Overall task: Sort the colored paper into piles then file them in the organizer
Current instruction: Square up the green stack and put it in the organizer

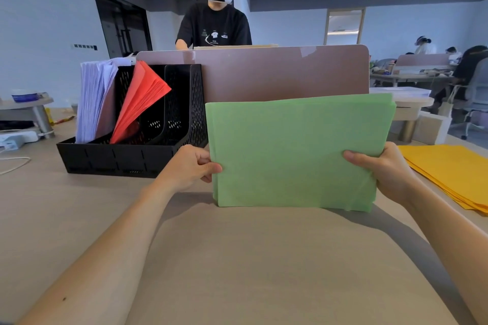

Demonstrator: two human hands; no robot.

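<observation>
From my remote seat, the biggest thing in view is the wide beige wood-grain table [237,272], which fills the whole lower half of the picture. Behind it stands a dusty-pink desk divider panel with rounded corners [277,74], and beyond that a person in a black T-shirt [214,26] is wearing a white headset.

In front of the divider, right of centre, I see the thick stack of pale green paper sheets [295,155]. It is held upright in landscape, its face towards me and its lower edge down at the table top. I cannot tell whether that edge actually touches the surface.

To the left of the stack, just beside it, sits the black perforated plastic file organizer [126,158], backed against the divider. At the far right, a flat pile of yellow-orange paper [454,171] lies on the table, somewhat fanned at its near edge.

Inside the organizer, a bundle of white paper [92,103] stands in the leftmost slot. A sheaf of red paper [142,97] leans in the next slot, tilting right with its top corner splayed.

My left hand [187,166] grips the green stack's left edge, thumb on the front and fingers curled behind. My right hand [388,169] grips the right edge the same way, thumb laid across the front face.
</observation>
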